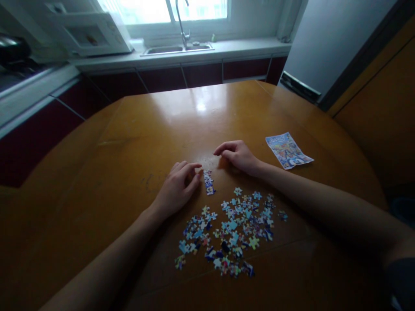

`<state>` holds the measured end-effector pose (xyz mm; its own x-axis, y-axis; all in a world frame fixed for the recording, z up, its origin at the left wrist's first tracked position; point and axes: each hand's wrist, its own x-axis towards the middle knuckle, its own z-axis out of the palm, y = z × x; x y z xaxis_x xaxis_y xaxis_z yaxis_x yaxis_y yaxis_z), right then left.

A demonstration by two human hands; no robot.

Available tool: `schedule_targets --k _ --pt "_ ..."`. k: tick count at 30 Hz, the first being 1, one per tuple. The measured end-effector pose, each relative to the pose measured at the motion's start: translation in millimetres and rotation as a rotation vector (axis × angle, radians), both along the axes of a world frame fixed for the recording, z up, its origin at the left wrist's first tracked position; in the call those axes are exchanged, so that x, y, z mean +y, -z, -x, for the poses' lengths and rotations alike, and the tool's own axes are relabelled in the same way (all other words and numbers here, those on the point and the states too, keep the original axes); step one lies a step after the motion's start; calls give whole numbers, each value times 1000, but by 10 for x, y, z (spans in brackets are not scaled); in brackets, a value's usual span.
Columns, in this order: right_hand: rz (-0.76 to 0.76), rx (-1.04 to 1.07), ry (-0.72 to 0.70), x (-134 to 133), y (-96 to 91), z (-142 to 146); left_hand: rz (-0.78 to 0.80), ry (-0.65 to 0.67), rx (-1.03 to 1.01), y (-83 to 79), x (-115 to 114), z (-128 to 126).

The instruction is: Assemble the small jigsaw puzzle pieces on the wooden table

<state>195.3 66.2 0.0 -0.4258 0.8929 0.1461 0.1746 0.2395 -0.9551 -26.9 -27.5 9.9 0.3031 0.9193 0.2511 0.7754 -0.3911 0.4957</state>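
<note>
A short strip of joined jigsaw puzzle pieces (209, 182) lies on the wooden table. My left hand (180, 185) rests just left of it, thumb and index finger apart, the index fingertip close to the strip's upper end. Beyond the strip and to its right is my right hand (238, 156), fingers loosely bent and pointing left, with nothing visible in it. Many loose jigsaw pieces (233, 225) are spread nearer to me, between my forearms. A printed picture sheet (288, 150) with a blue cartoon scene lies to the right of my right hand.
The round-ended wooden table (129, 129) fills most of the view. Behind it run a counter with a sink (168, 50) and faucet, and a white microwave (94, 34). A refrigerator (333, 39) stands at the back right. One loose piece (282, 215) lies near my right forearm.
</note>
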Motion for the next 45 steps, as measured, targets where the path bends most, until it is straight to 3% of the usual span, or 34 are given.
schedule_targets --k 4,24,45 --pt "115 26 7 11 -36 -12 6 -35 -55 -19 8 11" --pt "140 109 -15 30 -33 21 11 -18 -41 -5 25 44" --pt "16 -6 2 -6 22 -31 -22 -74 -145 66 -7 15"
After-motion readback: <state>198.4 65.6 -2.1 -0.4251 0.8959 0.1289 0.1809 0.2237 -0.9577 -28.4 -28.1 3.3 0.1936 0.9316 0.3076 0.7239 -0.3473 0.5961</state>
